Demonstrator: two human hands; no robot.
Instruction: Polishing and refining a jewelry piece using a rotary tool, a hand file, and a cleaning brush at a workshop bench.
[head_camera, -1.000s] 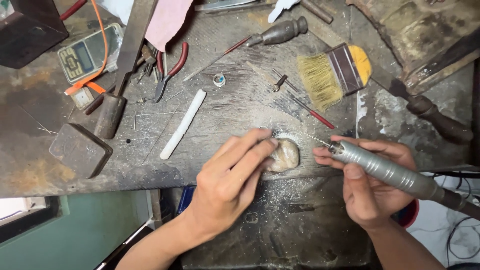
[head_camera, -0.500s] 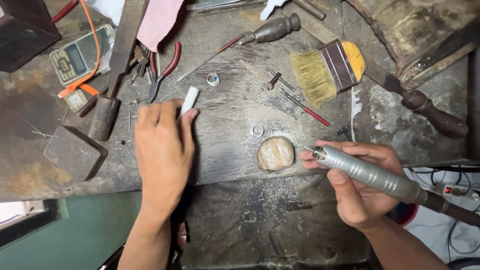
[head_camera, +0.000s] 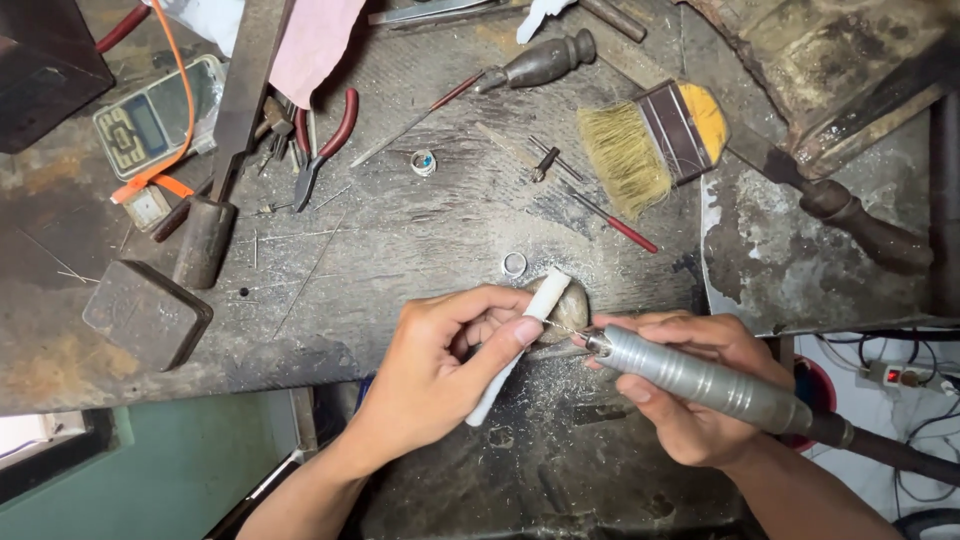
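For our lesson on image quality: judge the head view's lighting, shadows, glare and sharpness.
Head view: soft, even light; weak shadows under the left hand and right hand; mild sheen on the grey rotary tool; the white stick, brush and workbench are sharp; corners darker.

Scarred metal-dusted workbench (head_camera: 400, 250) carries brush (head_camera: 650, 145), red-handled pliers (head_camera: 325, 140), small scale (head_camera: 150, 125), metal ring (head_camera: 514, 264), dark block (head_camera: 147, 312), rounded stone (head_camera: 570, 305).

On the scarred metal-topped counter (head_camera: 400, 250) we see a small silver ring (head_camera: 514, 264) just behind the rounded tan stone (head_camera: 572, 305), a yellow-handled bristle brush (head_camera: 655, 145) behind-right, and red-handled pliers (head_camera: 325, 145) far left.
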